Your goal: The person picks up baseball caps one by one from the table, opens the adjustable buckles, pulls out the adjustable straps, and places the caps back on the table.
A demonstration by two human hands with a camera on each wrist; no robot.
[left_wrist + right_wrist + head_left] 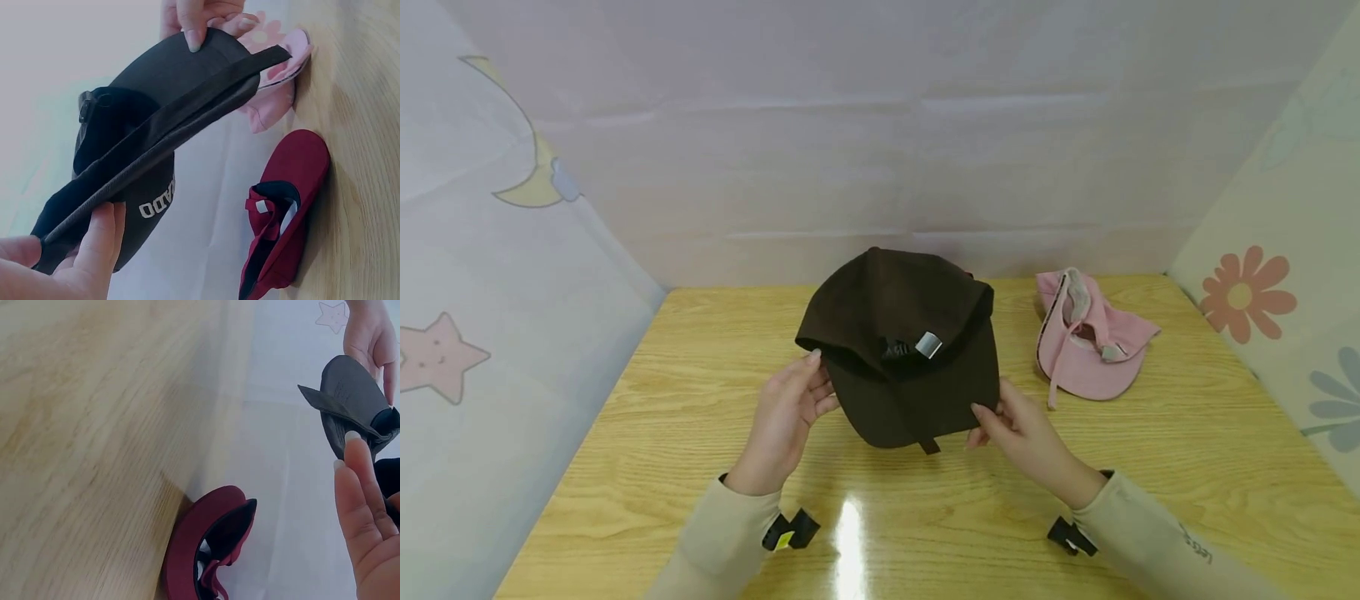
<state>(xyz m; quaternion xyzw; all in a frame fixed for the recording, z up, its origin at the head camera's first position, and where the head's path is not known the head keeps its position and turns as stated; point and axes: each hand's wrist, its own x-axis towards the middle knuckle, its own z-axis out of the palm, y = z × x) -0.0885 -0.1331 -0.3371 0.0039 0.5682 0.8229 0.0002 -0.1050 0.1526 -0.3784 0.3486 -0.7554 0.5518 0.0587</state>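
A dark baseball cap (895,308) is held up in front of me with its open underside and back strap showing. My left hand (786,417) pinches the cap's edge on the left, thumb on one face and fingers on the other. On the other side, my right hand (1030,437) grips the brim between thumb and fingers. Pale raised lettering shows on the crown in the left wrist view, where a loose strap (187,100) also crosses the cap. A dark red cap (300,169) sits on the table beyond, hidden behind the dark cap in the head view.
A pink cap (1097,375) lies upturned at the table's back right, its strap hanging toward me. The wooden table (647,417) is bounded by a pale backdrop (865,167) behind and printed sheets at both sides.
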